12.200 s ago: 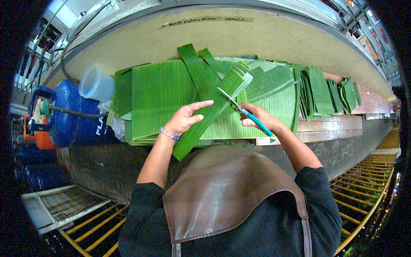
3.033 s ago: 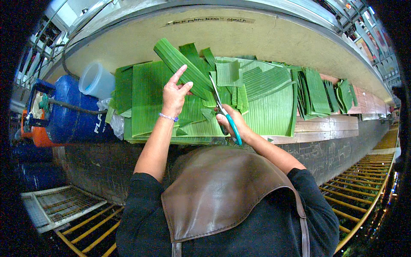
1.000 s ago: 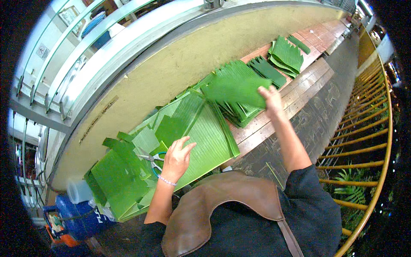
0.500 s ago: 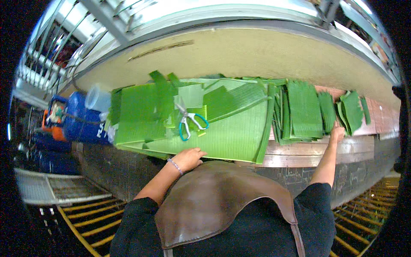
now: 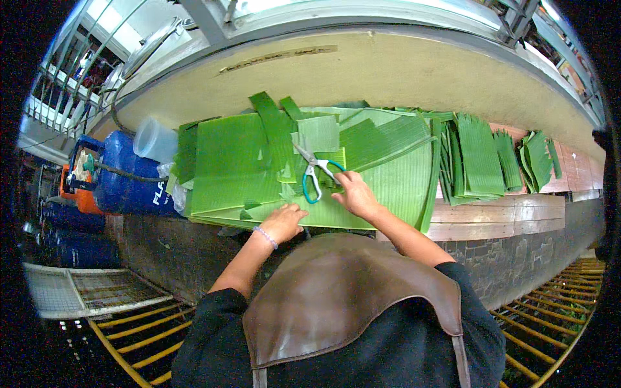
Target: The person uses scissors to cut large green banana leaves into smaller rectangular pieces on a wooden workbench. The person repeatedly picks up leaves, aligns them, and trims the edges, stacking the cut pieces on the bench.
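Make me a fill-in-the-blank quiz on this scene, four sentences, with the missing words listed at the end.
1. The scissors lie on the green leaves, closest to the person's ____ hand.
2. A beaded bracelet circles the person's ____ wrist.
3. The body of the large cylinder beside the leaves is mostly ____ in colour.
4. The apron over the person's dark shirt is ____ in colour.

Missing words: right; left; blue; brown.

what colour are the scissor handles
The scissor handles are teal and whitish, best seen in the head view.
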Tool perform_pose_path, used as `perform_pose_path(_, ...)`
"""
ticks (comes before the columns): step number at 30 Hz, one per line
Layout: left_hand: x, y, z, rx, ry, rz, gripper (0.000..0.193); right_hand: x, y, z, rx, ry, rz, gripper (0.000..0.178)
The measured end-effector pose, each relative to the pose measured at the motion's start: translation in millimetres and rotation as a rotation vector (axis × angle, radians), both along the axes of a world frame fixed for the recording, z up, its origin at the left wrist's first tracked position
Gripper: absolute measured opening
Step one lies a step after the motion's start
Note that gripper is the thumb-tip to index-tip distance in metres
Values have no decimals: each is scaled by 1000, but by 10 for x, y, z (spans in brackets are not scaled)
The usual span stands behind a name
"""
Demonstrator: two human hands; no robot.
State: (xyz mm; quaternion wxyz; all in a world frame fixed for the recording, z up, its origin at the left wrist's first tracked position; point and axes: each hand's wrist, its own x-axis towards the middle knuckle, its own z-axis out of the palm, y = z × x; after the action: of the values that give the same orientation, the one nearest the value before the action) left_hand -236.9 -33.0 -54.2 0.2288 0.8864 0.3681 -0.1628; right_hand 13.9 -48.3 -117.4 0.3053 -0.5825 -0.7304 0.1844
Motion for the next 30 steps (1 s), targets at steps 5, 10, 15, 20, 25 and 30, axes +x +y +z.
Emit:
perform_pose_path(5, -871, 158, -47, 240, -53, 164, 53, -779, 406, -146, -122, -393, -292, 59)
perform_pose_path(10, -1680, 349, -188, 434, -38, 351, 72, -979, 516, -257, -78, -369, -408, 48)
perform_pose_path(15, -2176, 596, -263, 472, -63, 344, 77, -1015, 580, -83, -237, -245, -495, 49)
perform_pose_path(20, -2387, 794, -191, 591, -362, 185, 42, -718, 506, 321, -557, 305, -617, 43)
perform_pose_path(25, -2475, 1039, 90, 663, -537, 123, 27, -244, -279, 619, -658, 1330, -198, 48)
perform_pose_path(30, -2407, 1189, 415, 763, -601, 114, 19, -91, -1352, 251, -587, 1254, -529, 45)
